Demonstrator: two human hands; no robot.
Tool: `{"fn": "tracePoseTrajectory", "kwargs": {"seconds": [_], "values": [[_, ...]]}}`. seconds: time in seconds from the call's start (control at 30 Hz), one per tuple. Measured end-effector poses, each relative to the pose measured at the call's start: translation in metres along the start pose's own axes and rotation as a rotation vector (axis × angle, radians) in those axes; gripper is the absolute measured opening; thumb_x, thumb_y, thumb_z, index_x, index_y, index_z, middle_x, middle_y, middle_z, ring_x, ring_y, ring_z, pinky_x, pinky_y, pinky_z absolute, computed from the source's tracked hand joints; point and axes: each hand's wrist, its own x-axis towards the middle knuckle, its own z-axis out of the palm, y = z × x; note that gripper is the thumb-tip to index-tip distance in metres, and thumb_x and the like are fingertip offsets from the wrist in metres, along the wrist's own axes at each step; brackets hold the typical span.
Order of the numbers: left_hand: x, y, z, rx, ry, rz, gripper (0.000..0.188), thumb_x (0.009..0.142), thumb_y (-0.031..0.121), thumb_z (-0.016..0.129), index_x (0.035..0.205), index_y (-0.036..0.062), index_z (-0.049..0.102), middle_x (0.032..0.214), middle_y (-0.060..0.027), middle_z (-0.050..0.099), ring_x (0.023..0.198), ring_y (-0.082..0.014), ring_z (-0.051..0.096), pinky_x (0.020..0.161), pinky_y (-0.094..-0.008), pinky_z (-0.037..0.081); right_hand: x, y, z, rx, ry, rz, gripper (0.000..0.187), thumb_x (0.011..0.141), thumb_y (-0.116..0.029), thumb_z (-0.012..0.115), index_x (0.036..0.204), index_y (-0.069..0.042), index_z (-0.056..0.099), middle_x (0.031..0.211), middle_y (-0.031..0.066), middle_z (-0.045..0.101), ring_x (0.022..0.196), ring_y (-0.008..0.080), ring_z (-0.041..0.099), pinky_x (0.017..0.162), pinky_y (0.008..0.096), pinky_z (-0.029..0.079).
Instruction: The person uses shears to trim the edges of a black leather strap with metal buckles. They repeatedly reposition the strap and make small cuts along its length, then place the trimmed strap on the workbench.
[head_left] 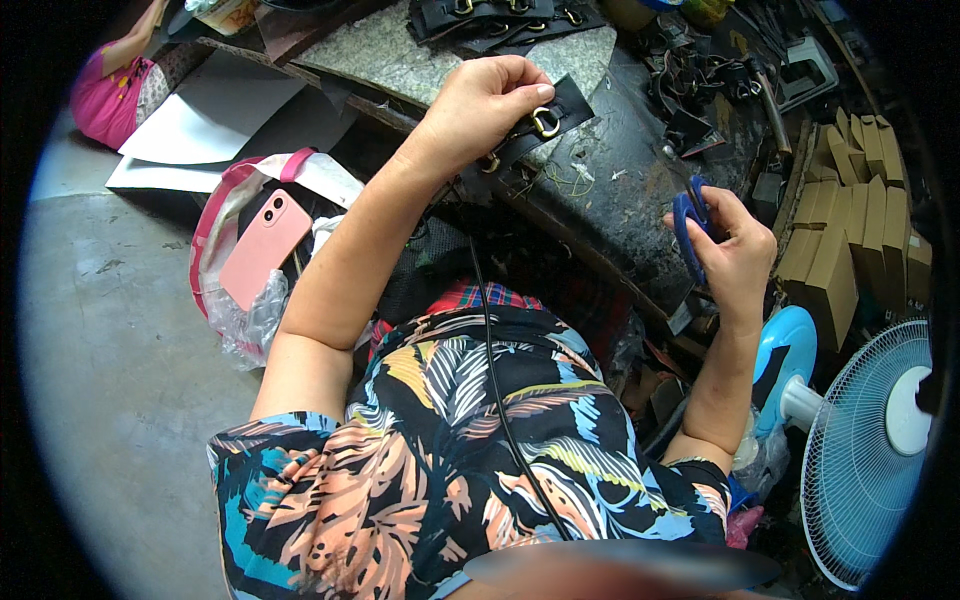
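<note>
My left hand (490, 105) is closed on a black leather strap piece (571, 103) with gold-coloured metal rings, held above the near edge of the worktable. One D-shaped ring (546, 122) shows beside my thumb; part of the strap is hidden under my fingers. To the right, my right hand (732, 250) grips scissors with blue handles (690, 225). Their blades point up and away over the dark tabletop, apart from the strap. At the far side of the table lies a pile of similar black straps (490, 22) with metal rings. Loose thread ends (572, 180) lie between my hands.
Black scraps (695, 95) and tools lie at the table's far right. Folded brown cardboard boxes (845, 225) and a white standing fan (868, 450) are at my right. At my left, an open bag (207, 260) holds a pink phone (265, 248); another person's pink sleeve (100, 100) shows beyond.
</note>
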Motion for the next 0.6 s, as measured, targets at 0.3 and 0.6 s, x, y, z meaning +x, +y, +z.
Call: {"fn": "tracePoseTrajectory", "kwargs": {"seconds": [0.3, 0.6], "values": [[-0.005, 0.011, 0.009, 1.096, 0.325, 0.851, 0.01, 0.077, 0.011, 0.069, 0.087, 0.0122, 0.067, 0.09, -0.0039, 0.065, 0.078, -0.0199, 0.066, 0.064, -0.0302, 0.054, -0.005, -0.01, -0.005, 0.02, -0.021, -0.037, 0.028, 0.082, -0.004, 0.077, 0.106, 0.007, 0.068, 0.083, 0.006, 0.071, 0.08, 0.0103, 0.071, 0.069, 0.0237, 0.054], [-0.009, -0.008, 0.012, 0.936, 0.152, 0.558, 0.012, 0.085, 0.019, 0.071, 0.089, 0.0082, 0.069, 0.087, -0.0064, 0.068, 0.083, -0.0268, 0.068, 0.072, -0.037, 0.054, 0.0, -0.013, 0.006, -0.39, -0.072, -0.132, 0.032, 0.075, -0.033, 0.081, 0.098, -0.013, 0.074, 0.078, 0.0102, 0.072, 0.069, 0.0282, 0.07, 0.064, 0.0373, 0.053]]}}
